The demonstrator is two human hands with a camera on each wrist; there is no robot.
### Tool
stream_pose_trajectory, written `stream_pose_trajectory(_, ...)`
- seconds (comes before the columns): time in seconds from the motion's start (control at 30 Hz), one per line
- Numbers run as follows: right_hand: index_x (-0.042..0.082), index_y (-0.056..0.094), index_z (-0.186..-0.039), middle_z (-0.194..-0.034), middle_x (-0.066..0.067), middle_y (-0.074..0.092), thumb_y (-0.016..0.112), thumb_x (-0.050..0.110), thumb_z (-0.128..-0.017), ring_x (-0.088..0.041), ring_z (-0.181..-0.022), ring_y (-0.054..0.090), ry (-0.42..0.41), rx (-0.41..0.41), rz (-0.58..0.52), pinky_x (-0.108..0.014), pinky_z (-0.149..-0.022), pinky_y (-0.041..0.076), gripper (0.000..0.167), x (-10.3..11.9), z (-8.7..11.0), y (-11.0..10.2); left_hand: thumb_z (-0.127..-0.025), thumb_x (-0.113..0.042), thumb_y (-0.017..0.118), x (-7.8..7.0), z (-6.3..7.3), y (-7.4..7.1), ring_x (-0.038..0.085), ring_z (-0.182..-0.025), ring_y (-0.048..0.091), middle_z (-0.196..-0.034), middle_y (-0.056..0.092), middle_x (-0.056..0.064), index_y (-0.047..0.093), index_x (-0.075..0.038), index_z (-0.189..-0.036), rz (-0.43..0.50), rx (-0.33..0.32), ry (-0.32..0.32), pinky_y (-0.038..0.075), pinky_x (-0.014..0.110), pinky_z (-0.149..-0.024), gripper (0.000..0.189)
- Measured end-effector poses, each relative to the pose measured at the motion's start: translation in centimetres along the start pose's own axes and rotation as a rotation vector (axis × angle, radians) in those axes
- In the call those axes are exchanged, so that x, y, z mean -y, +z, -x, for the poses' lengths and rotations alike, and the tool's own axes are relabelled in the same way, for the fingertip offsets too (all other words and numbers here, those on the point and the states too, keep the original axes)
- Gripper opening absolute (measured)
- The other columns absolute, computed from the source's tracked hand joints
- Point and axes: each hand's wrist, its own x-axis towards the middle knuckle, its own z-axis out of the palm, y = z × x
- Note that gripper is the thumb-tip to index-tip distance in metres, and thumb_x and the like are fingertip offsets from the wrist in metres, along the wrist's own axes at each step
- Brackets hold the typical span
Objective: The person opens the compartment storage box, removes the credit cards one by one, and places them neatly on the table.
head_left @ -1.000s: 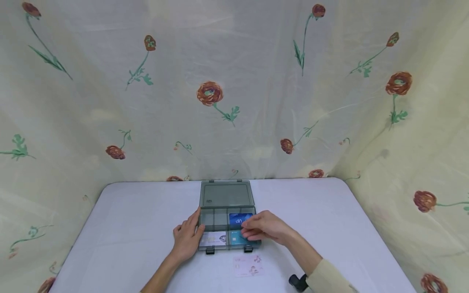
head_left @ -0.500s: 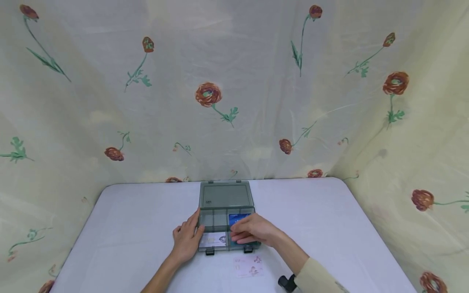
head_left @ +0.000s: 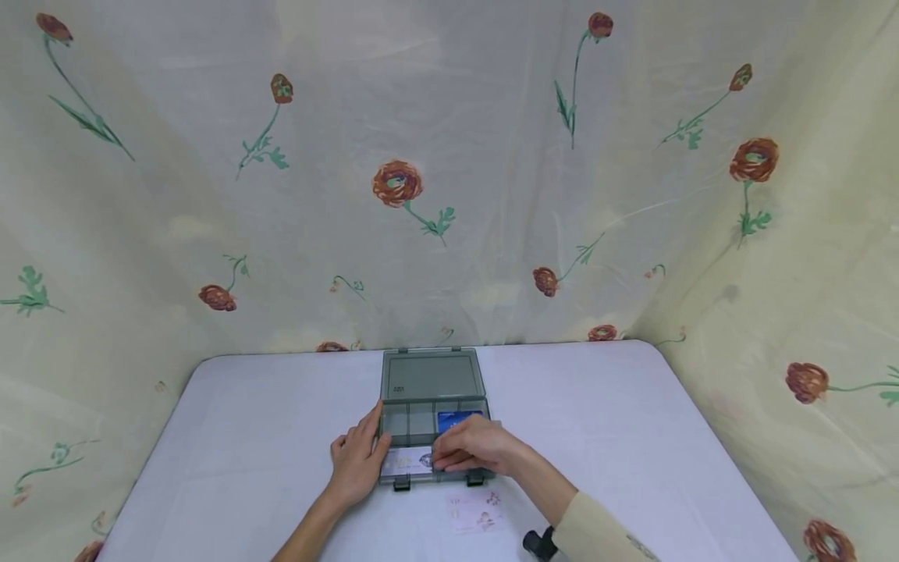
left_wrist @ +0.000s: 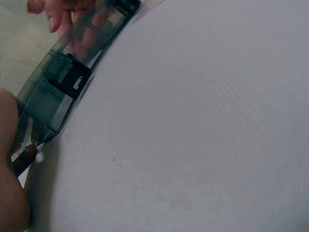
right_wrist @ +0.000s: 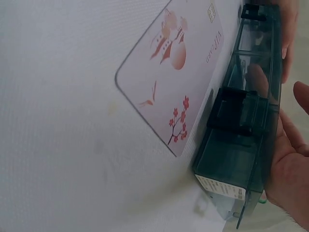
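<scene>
A translucent grey-green compartment box (head_left: 421,421) stands on the white table with its lid (head_left: 433,375) tipped back. My left hand (head_left: 357,466) rests along the box's left side, fingers extended. My right hand (head_left: 477,445) reaches over the front right compartment, its fingertips down inside close to the middle divider. In the right wrist view its thumb (right_wrist: 301,92) stands apart from the fingers, with nothing visible between. A white card (head_left: 407,460) lies in the front left compartment, and a blue card (head_left: 453,420) in the back right one, partly covered by my right hand.
A pale pink card with red blossoms (right_wrist: 178,72) lies on the table (head_left: 281,421) just in front of the box. Two dark latches (head_left: 402,484) jut from the box's front edge. A floral curtain (head_left: 449,257) hangs behind the table.
My right hand has moved left across the front right compartment, now covering the teal card seen there earlier. My left hand stays at the box's side.
</scene>
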Motion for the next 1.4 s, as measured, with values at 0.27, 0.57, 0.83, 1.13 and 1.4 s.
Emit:
stream_pose_trajectory(0.27, -0.01, 0.071, -0.112, -0.103, -0.022, 0.074, 0.068, 0.01, -0.093, -0.029, -0.093, 0.075, 0.001, -0.048, 0.014, -0.037, -0.081, 0.059, 0.027, -0.1, -0.3, 0.5, -0.107, -0.024, 0.048, 0.2, -0.2, 0.1, 0.036, -0.13, 0.045, -0.157, 0.041, 0.014, 0.029, -0.01, -0.159, -0.016, 0.007, -0.011, 0.016, 0.06, -0.101, 0.058)
stream_pose_trajectory(0.57, -0.009, 0.073, -0.108, -0.099, -0.02, 0.075, 0.069, 0.013, -0.093, -0.03, -0.09, 0.075, 0.012, -0.109, 0.05, -0.036, -0.08, 0.059, 0.027, 0.2, 0.0, 1.0, -0.107, -0.024, 0.048, 0.1, -0.4, 0.2, 0.036, -0.13, 0.046, -0.158, 0.04, 0.013, 0.028, -0.01, -0.159, -0.015, 0.01, -0.013, 0.016, 0.06, -0.101, 0.058)
stream_pose_trajectory(0.83, -0.008, 0.073, -0.108, -0.098, -0.02, 0.075, 0.07, 0.016, -0.093, -0.03, -0.089, 0.075, 0.018, -0.144, 0.045, -0.036, -0.077, 0.059, 0.029, 0.2, -0.1, 1.2, -0.107, -0.025, 0.048, -0.1, -0.3, 0.2, 0.036, -0.13, 0.046, -0.158, 0.04, 0.013, 0.028, -0.011, -0.16, -0.018, 0.014, -0.023, 0.016, 0.061, -0.102, 0.058)
stream_pose_trajectory(1.13, -0.009, 0.072, -0.109, -0.099, -0.021, 0.075, 0.071, 0.014, -0.093, -0.031, -0.091, 0.075, 0.034, -0.139, 0.011, -0.036, -0.079, 0.059, 0.028, 0.2, -0.2, 1.4, -0.107, -0.024, 0.048, 0.0, -0.1, 0.2, 0.036, -0.129, 0.046, -0.157, 0.04, 0.014, 0.029, -0.01, -0.159, -0.025, 0.003, -0.02, 0.016, 0.061, -0.102, 0.057)
stream_pose_trajectory(1.4, -0.009, 0.07, -0.113, -0.105, -0.024, 0.073, 0.072, 0.015, -0.091, -0.032, -0.095, 0.074, 0.068, -0.132, -0.06, -0.038, -0.082, 0.059, 0.032, 0.3, -0.2, 1.4, -0.107, -0.024, 0.048, 0.0, -0.1, 0.2, 0.036, -0.128, 0.047, -0.157, 0.041, 0.014, 0.03, -0.009, -0.159, -0.033, -0.006, -0.014, 0.017, 0.062, -0.101, 0.057)
